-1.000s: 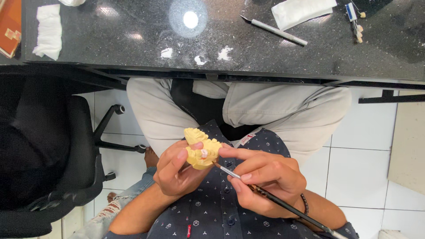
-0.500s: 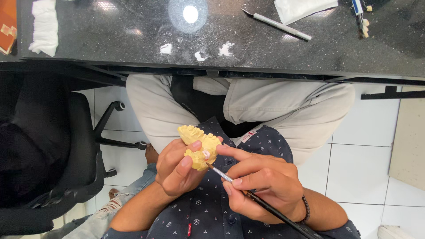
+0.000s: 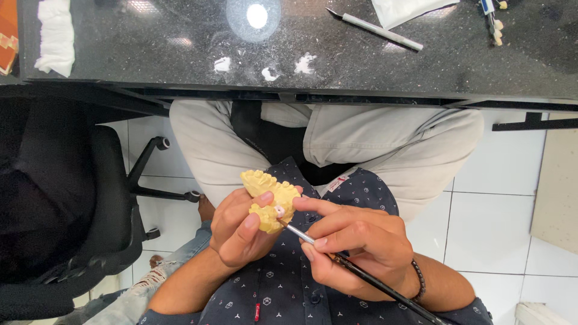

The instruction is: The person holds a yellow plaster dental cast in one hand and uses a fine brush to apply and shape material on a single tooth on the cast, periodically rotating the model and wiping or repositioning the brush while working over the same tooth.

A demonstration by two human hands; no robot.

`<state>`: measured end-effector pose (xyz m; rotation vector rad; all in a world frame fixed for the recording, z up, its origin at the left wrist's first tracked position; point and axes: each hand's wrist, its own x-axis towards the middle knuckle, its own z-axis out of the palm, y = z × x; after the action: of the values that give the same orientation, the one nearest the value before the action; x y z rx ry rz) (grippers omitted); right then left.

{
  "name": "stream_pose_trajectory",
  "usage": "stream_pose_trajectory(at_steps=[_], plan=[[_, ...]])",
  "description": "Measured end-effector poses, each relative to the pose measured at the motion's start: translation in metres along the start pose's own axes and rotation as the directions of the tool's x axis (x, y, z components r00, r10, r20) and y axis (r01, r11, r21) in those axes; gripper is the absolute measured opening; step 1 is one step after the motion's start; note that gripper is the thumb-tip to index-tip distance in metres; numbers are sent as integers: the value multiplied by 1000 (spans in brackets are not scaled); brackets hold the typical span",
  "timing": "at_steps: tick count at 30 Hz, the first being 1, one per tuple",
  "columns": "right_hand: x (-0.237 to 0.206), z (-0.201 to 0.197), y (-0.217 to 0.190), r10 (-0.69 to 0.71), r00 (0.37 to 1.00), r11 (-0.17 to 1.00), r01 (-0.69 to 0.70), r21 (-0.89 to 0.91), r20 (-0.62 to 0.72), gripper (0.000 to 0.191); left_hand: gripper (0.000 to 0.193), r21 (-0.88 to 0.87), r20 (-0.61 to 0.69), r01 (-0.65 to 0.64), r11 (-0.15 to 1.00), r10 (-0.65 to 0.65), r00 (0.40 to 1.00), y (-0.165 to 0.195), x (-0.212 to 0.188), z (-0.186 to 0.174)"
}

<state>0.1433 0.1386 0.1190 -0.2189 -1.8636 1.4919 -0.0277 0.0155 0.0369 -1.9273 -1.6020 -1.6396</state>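
My left hand (image 3: 241,232) grips a yellow plaster dental model (image 3: 269,195) in front of my chest, thumb pressed on its lower block. My right hand (image 3: 361,247) holds a thin dark-handled brush (image 3: 361,274) like a pen. The brush's metal ferrule and tip touch a small pale pink tooth on the model. The brush handle runs down to the right past my wrist, which wears a dark bead bracelet.
A black speckled countertop (image 3: 180,48) spans the top, with a metal-handled knife tool (image 3: 376,30), white paste blobs (image 3: 268,73), a white folded tissue (image 3: 55,36) and a white cloth (image 3: 403,9). A black office chair (image 3: 66,210) stands at left. White floor tiles lie below.
Both hands and the model have drifted slightly down and right in view. The brush tip stays at the model's tooth.
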Motion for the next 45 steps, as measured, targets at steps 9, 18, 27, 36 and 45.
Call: stream_pose_trajectory(at_steps=[9, 18, 27, 36, 45], plan=[[-1, 0, 0, 4, 1000, 1000, -5, -24, -13, 22, 80, -12, -4, 10, 1000, -10, 1000, 1, 0, 1], [-2, -2, -2, 26, 1000, 999, -27, -34, -6, 21, 86, -1, -4, 14, 1000, -14, 1000, 2, -1, 0], [-5, -4, 1, 27, 1000, 1000, -27, 9, -5, 22, 85, 2, -34, 7, 1000, -7, 999, 0, -3, 4], [-1, -3, 0, -3, 1000, 1000, 3, -7, 15, 23, 83, -28, 7, 10, 1000, -10, 1000, 0, -5, -1], [-1, -1, 1, 5, 1000, 1000, -5, -20, 14, 24, 82, -28, -19, 7, 1000, -8, 1000, 1, -3, 1]])
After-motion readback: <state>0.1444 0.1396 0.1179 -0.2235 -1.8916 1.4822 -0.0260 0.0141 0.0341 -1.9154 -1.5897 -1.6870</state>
